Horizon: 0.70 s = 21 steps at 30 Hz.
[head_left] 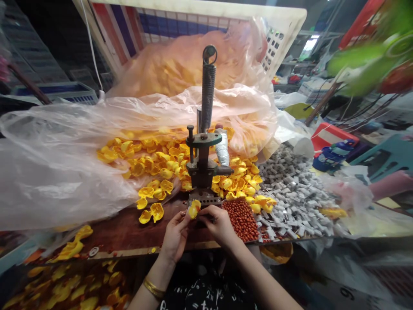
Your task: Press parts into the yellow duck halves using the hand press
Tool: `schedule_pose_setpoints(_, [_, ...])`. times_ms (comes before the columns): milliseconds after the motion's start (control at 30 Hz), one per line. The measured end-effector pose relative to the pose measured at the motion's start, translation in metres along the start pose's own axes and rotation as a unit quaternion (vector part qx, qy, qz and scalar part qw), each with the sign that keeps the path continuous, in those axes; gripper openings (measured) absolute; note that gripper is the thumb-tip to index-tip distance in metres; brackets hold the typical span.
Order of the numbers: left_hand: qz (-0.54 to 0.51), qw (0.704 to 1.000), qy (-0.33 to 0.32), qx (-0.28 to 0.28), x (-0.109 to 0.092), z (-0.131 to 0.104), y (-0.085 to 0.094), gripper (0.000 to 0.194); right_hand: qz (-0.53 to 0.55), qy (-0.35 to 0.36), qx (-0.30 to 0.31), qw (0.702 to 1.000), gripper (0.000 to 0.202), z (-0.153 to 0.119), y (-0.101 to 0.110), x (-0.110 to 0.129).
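My left hand (177,232) is closed on a small yellow plastic piece (194,209) with an orange-red part on it. My right hand (219,222) meets it from the other side, fingertips pinched close to the piece; what they grip is too small to make out. Just beyond the fingers stands a bench hand press (204,159) with a tall spring and a metal base plate (209,199) with a row of holes. To the right of my right hand lies a tray of small red-brown beads (240,218). Yellow plastic shells (151,165) are heaped around the press.
Grey-white small parts (290,198) are piled on the right of the bench. Behind the press, a white crate (287,26) holds a clear plastic bag (180,64) of yellow parts. More yellow shells (71,286) lie below the table's front edge. A blurred green fan (383,60) is at upper right.
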<state>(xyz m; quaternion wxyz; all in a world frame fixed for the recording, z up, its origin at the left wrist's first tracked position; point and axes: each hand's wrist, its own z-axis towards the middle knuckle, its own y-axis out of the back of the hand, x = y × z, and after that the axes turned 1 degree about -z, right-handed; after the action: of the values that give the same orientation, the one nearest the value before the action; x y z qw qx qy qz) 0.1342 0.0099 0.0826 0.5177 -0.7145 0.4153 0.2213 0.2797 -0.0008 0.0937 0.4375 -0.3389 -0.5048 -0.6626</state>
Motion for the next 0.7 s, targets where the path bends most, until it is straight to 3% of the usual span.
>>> schedule_pose_setpoints(133, [0.025,1.000,-0.003,0.018,0.000,0.002,0.005,0.034,0.023,-0.033,0.014,0.999,0.006,0.002,-0.001,-0.007])
schedule_pose_setpoints(233, [0.106,0.991,-0.076,0.003,0.003,0.017,0.006,0.038,-0.059,-0.034,-0.002,0.998,0.001,0.015,-0.006,-0.020])
schedule_pose_setpoints(367, [0.283,0.930,-0.235,0.001,0.011,0.047,0.003,0.032,-0.279,-0.029,-0.019,0.960,0.003,0.033,-0.014,-0.032])
schedule_pose_setpoints(433, [0.334,0.899,-0.281,0.021,0.014,0.057,0.003,0.029,-0.327,-0.045,-0.025,0.944,0.006,0.035,-0.010,-0.035])
schedule_pose_setpoints(567, [0.398,0.862,-0.310,0.046,0.013,0.064,0.007,0.025,-0.277,-0.059,-0.118,0.952,0.015,0.042,0.031,-0.039])
schedule_pose_setpoints(633, [0.420,0.852,-0.306,0.065,0.008,0.065,0.007,0.024,-0.208,-0.049,-0.204,0.956,0.018,0.066,0.060,-0.035])
schedule_pose_setpoints(700, [0.439,0.841,-0.301,0.093,0.002,0.066,0.005,0.022,-0.106,-0.033,-0.250,0.962,0.026,0.108,0.084,-0.023])
